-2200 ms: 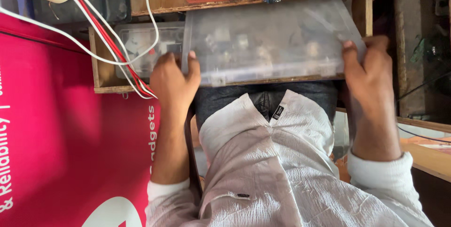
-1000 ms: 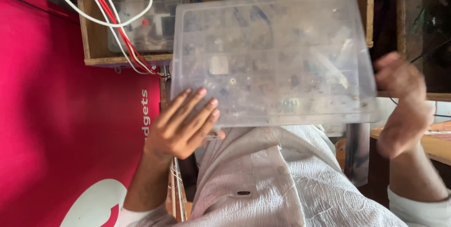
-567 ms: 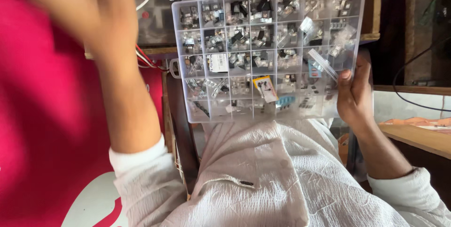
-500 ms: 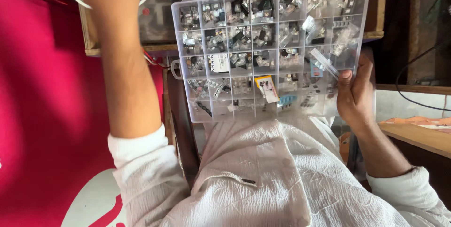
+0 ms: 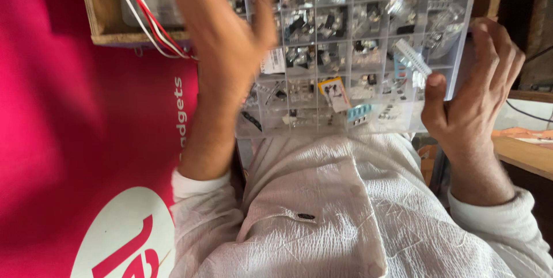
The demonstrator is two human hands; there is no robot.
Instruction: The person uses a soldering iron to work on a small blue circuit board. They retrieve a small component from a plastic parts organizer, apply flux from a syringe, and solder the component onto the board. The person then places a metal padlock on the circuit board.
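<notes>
A clear plastic compartment box (image 5: 368,53) lies open above my lap, its many small cells filled with tiny metal and plastic electronic parts. My right hand (image 5: 469,91) grips the box's right edge, thumb pressed on its front right corner. My left hand (image 5: 227,36) hovers over the box's left side, fingers spread and blurred, holding nothing that I can see. A small yellow-and-white packet (image 5: 335,92) and a pale blue connector (image 5: 358,114) lie in the near cells.
A wooden drawer or shelf (image 5: 115,22) sits at top left with red and white wires (image 5: 147,16) hanging over it. A large red banner (image 5: 80,140) fills the left side. A wooden tabletop edge (image 5: 524,154) is at the right.
The lid was lifted off the box and the compartments came into view. My left hand swung up past the lid and now comes back down over the box's left side.
</notes>
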